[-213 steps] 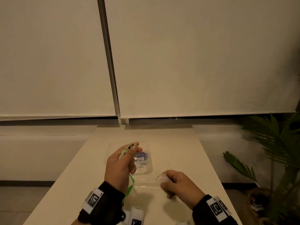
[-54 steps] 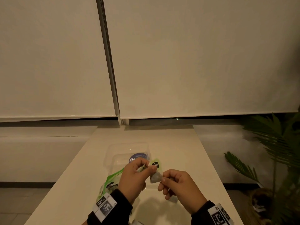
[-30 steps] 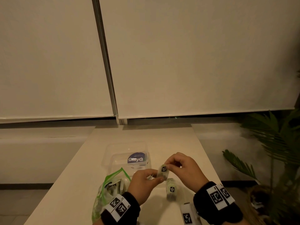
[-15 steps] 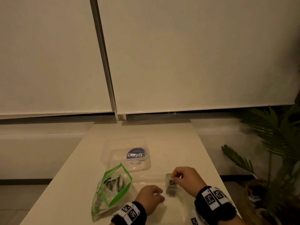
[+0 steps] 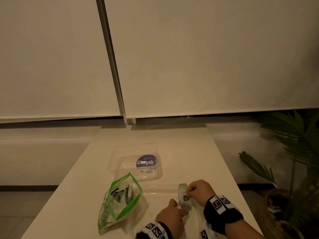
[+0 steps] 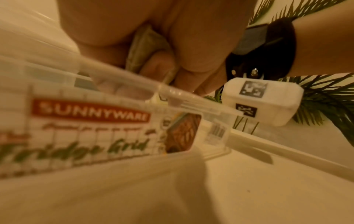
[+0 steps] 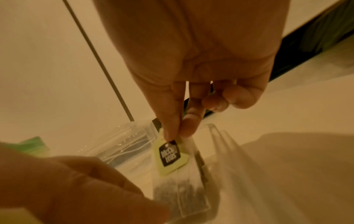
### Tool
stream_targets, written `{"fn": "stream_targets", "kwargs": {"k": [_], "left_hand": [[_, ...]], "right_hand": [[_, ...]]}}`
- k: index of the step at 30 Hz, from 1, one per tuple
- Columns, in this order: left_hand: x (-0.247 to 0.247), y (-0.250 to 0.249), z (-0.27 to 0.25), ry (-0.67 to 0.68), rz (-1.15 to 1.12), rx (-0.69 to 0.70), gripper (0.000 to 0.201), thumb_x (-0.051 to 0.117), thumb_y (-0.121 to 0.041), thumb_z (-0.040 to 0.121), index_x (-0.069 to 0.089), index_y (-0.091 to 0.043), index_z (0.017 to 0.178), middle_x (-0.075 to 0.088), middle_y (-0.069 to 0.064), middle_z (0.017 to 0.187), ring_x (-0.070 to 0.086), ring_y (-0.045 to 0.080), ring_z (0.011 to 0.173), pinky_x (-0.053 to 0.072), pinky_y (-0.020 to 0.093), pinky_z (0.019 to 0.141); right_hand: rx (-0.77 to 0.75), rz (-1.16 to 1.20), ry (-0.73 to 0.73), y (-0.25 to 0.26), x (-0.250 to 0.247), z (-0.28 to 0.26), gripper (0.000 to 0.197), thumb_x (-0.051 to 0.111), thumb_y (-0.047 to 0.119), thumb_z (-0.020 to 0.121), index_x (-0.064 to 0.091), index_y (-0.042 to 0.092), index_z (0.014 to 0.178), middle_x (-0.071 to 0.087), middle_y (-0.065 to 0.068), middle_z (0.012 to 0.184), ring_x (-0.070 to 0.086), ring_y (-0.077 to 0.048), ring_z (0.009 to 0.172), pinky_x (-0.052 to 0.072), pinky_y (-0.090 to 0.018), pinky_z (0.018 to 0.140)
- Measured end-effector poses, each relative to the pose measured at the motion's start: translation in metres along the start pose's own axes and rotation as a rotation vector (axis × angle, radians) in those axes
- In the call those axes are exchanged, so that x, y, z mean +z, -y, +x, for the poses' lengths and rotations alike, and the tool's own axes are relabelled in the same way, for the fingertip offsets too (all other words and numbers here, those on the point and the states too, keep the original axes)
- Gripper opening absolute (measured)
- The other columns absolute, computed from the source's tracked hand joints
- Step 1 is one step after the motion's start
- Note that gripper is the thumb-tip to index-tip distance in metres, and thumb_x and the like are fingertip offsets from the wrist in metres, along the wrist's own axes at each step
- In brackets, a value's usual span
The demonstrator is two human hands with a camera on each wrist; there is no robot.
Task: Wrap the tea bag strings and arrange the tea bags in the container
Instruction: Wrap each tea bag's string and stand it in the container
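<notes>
Right wrist view: the right hand point(image 7: 191, 84) pinches a tea bag point(image 7: 180, 186) by its tag, lowering it into the clear container point(image 5: 193, 204) at the table's near edge. Left hand point(image 5: 170, 217), loosely curled, touches the bag. Several bags stand there; the zip pouch point(image 5: 119, 202) holds more.

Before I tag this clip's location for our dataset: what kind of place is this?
Probably an indoor office or lounge corner, not a kitchen, dimly lit. A plain white table stands against large drawn roller blinds, with a potted palm beside it. Nothing shows a sink or stove.
</notes>
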State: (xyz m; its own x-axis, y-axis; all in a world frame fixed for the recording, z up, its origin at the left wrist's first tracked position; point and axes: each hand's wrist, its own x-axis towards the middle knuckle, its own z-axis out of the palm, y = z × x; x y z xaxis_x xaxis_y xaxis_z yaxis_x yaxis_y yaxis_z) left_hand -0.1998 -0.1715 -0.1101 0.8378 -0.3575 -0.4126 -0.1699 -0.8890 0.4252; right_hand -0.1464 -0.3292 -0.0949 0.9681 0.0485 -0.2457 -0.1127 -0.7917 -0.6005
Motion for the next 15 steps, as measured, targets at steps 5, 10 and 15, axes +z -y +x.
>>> {"fn": "stream_targets", "kwargs": {"k": [5, 10, 15], "left_hand": [[0.0, -0.004, 0.004, 0.118, 0.068, -0.032, 0.049, 0.042, -0.022, 0.096, 0.039, -0.034, 0.144, 0.024, 0.01, 0.144, 0.05, 0.036, 0.121, 0.039, 0.038, 0.105], [0.007, -0.005, 0.01, 0.13, 0.092, -0.028, 0.049, 0.045, -0.024, 0.097, 0.037, -0.036, 0.144, 0.021, 0.008, 0.147, 0.049, 0.036, 0.121, 0.038, 0.038, 0.105], [0.012, 0.0, 0.014, 0.1, 0.114, -0.001, 0.055, 0.049, -0.023, 0.093, 0.033, -0.037, 0.144, 0.021, 0.008, 0.145, 0.054, 0.039, 0.112, 0.044, 0.044, 0.1]], "right_hand": [[-0.002, -0.066, 0.003, 0.004, -0.001, 0.004, 0.033, 0.064, 0.011, 0.079, 0.061, 0.032, 0.054, 0.064, 0.012, 0.067, 0.066, -0.011, 0.081, 0.051, -0.023, 0.074], [-0.007, -0.127, 0.017, 0.008, -0.003, 0.009, 0.031, 0.062, 0.01, 0.079, 0.057, 0.029, 0.054, 0.066, 0.007, 0.073, 0.067, -0.015, 0.084, 0.052, -0.025, 0.074], [-0.017, -0.195, 0.002, 0.013, -0.003, 0.011, 0.028, 0.058, 0.013, 0.08, 0.054, 0.028, 0.057, 0.068, 0.001, 0.084, 0.065, -0.017, 0.086, 0.05, -0.025, 0.075]]}}
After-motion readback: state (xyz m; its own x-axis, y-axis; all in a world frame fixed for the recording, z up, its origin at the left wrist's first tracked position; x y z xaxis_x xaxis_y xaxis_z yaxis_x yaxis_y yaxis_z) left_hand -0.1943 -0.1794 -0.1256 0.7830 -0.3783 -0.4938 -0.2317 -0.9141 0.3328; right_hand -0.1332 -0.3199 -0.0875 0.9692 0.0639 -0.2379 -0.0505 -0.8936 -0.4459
